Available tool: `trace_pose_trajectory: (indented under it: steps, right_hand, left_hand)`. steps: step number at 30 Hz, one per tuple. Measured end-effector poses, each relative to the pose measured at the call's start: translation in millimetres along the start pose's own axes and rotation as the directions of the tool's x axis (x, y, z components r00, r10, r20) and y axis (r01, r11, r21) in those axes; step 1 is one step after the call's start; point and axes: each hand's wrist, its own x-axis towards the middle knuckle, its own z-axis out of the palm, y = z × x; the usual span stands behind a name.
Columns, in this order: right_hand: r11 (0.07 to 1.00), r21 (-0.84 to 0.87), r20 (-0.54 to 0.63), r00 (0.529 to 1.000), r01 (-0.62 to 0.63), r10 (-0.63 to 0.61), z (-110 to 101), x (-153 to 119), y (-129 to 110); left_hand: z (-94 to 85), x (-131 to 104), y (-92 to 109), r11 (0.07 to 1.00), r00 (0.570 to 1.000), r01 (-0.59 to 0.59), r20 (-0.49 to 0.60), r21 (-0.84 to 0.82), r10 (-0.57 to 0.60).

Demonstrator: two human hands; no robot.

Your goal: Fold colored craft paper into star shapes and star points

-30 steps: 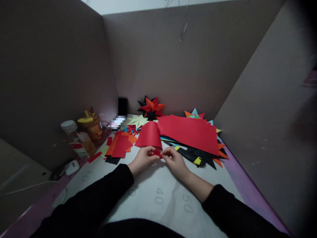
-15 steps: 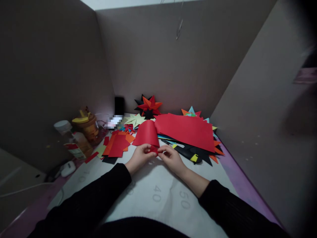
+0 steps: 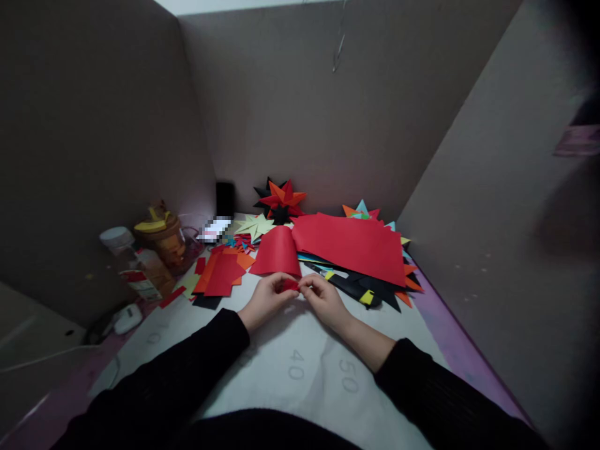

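Note:
Between my two hands is a small piece of red paper [image 3: 290, 285], mostly covered by my fingers. My left hand [image 3: 269, 299] pinches it from the left with thumb and fingers. From the right, my right hand [image 3: 324, 300] pinches its right end, fingertips close to those of the left. How the paper is folded cannot be made out. Just beyond my hands lies a curved red sheet [image 3: 277, 251], bowed upward. A wide stack of red paper [image 3: 356, 245] is to its right, with a black and yellow utility knife [image 3: 349, 287] in front.
Cut red and orange paper pieces [image 3: 222, 274] lie at the left. Folded paper stars [image 3: 282, 197] stand at the back wall. A bottle [image 3: 140, 265], an amber cup [image 3: 164, 240] and a phone [image 3: 215, 230] sit at the far left. Grey panels enclose the white, number-marked cloth [image 3: 323, 387].
The small red paper has shifted slightly between my fingers, and less of it shows near my right fingertips. Both hands stay almost in place; the view has moved a little.

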Motion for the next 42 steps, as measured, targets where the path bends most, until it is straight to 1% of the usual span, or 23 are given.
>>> trace_pose_trajectory:
  steps: [5, 9, 13, 16, 18, 22, 26, 29, 32, 36, 40, 42]
  right_hand:
    - [0.996, -0.089, -0.022, 0.999, 0.031, -0.033, 1, -2, 2]
    - [0.976, -0.169, -0.015, 0.990, 0.136, -0.141, 0, -3, 4]
    - [0.948, -0.167, -0.028, 0.960, 0.271, -0.280, -2, -4, 5]
    - [0.944, -0.146, -0.040, 0.952, 0.295, -0.304, -2, -4, 3]
    - [0.954, -0.136, -0.043, 0.960, 0.268, -0.276, -3, -3, 2]
    - [0.981, -0.095, -0.050, 0.984, 0.168, -0.174, -3, -3, 1]
    - [0.997, -0.048, -0.081, 0.995, 0.055, -0.058, -2, -2, 0]
    - [1.000, -0.009, -0.101, 0.995, -0.016, 0.015, 0, -1, 0]
    - [0.997, 0.059, -0.133, 0.989, -0.051, 0.058, 2, 0, 2]
    - [0.992, 0.103, -0.134, 0.987, -0.070, 0.084, 3, -1, 2]
    - [0.988, 0.128, -0.130, 0.986, -0.084, 0.101, 5, -2, 0]
    - [0.980, 0.170, -0.131, 0.983, -0.105, 0.128, 5, -2, 0]
  left_hand:
    - [-0.4, 0, -1, 0.996, 0.996, -0.008, -0.084, 0.084, 0.015]
    - [0.3, -2, 2, 0.992, 0.995, -0.069, -0.063, 0.107, 0.076]
    - [1.3, -3, 5, 0.990, 0.992, -0.102, -0.060, 0.094, 0.108]
    - [1.2, -3, 4, 0.991, 0.993, -0.096, -0.066, 0.092, 0.102]
    - [0.9, -3, 4, 0.992, 0.992, -0.094, -0.074, 0.089, 0.100]
    - [1.0, -3, 3, 0.993, 0.991, -0.090, -0.090, 0.071, 0.096]
    - [2.4, -3, 3, 0.995, 0.995, -0.073, -0.067, 0.061, 0.077]
    - [3.5, -3, 4, 0.996, 0.996, -0.067, -0.047, 0.067, 0.070]
    - [4.4, -3, 7, 0.994, 0.996, -0.066, -0.047, 0.086, 0.071]
    - [5.9, -4, 10, 0.991, 0.995, -0.049, -0.076, 0.123, 0.059]
    - [7.6, -4, 13, 0.998, 0.991, -0.015, -0.133, 0.065, 0.024]
    - [7.4, -3, 13, 1.000, 0.988, 0.008, -0.151, 0.027, -0.004]
